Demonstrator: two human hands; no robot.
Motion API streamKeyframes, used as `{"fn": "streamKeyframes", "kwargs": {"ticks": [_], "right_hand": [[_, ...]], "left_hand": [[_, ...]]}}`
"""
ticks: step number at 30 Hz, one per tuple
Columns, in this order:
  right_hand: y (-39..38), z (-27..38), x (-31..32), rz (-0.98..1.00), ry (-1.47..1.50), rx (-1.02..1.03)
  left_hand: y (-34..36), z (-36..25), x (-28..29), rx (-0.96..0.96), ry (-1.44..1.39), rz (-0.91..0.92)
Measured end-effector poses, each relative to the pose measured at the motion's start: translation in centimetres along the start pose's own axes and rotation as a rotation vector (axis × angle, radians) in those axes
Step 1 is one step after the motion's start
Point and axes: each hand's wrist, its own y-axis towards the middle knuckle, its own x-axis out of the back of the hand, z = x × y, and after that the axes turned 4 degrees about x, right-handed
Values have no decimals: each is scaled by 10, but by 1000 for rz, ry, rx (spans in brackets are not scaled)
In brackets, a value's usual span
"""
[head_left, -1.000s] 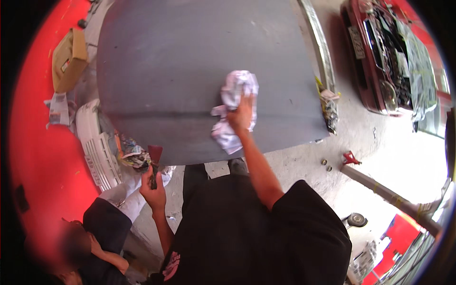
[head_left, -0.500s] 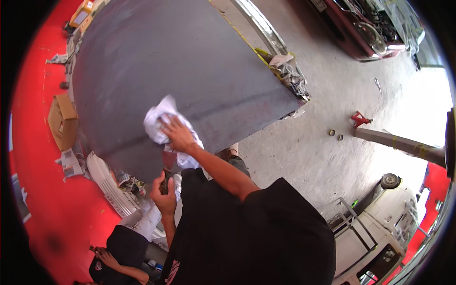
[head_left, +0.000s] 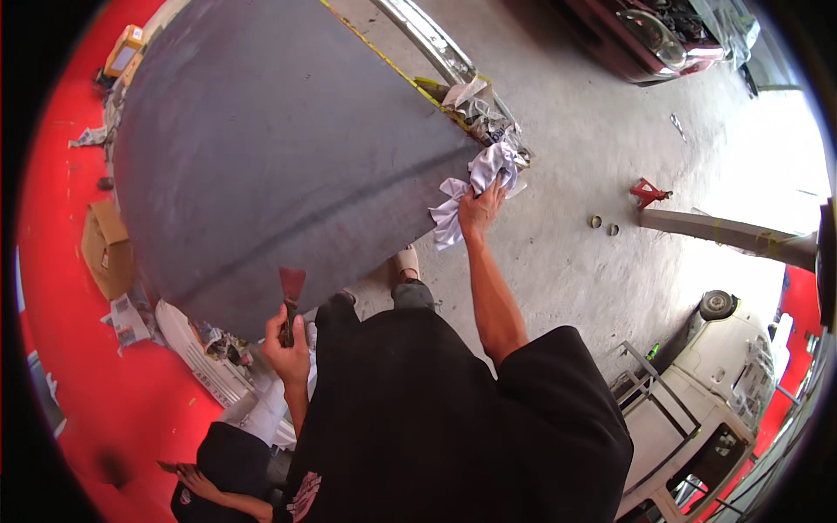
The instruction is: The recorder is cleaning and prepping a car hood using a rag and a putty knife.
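Observation:
A large dark grey panel [head_left: 261,139] fills the upper left, with yellow tape and crumpled masking paper [head_left: 479,113] along its right side. My left hand [head_left: 284,344] grips a scraper [head_left: 291,283] upright, its reddish blade over the panel's near edge. My right hand [head_left: 479,205], fingers wrapped into a crumpled pale cloth [head_left: 449,218], presses it at the panel's near right corner. The palm and some fingertips are hidden by cloth.
Left: cardboard box [head_left: 106,244], white bumper [head_left: 196,357] and, low down, a co-worker's hand [head_left: 196,484]. Right: dark red car [head_left: 610,44], red jack stand [head_left: 647,192] beside a metal beam [head_left: 715,228], two small rings, and a white van body [head_left: 706,401].
My right hand has wiped from the middle leftward, then across to the near right corner with the cloth. My left hand still holds the scraper upright. The view has turned rightward.

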Motion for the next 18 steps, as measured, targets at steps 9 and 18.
{"fn": "streamKeyframes", "kwargs": {"ticks": [9, 18], "right_hand": [[-96, 133, -32, 559, 110, 709], [26, -16, -48, 87, -601, 558]], "left_hand": [[-10, 5, 1, -14, 31, 22], [-31, 10, 22, 52, 46, -85]]}}
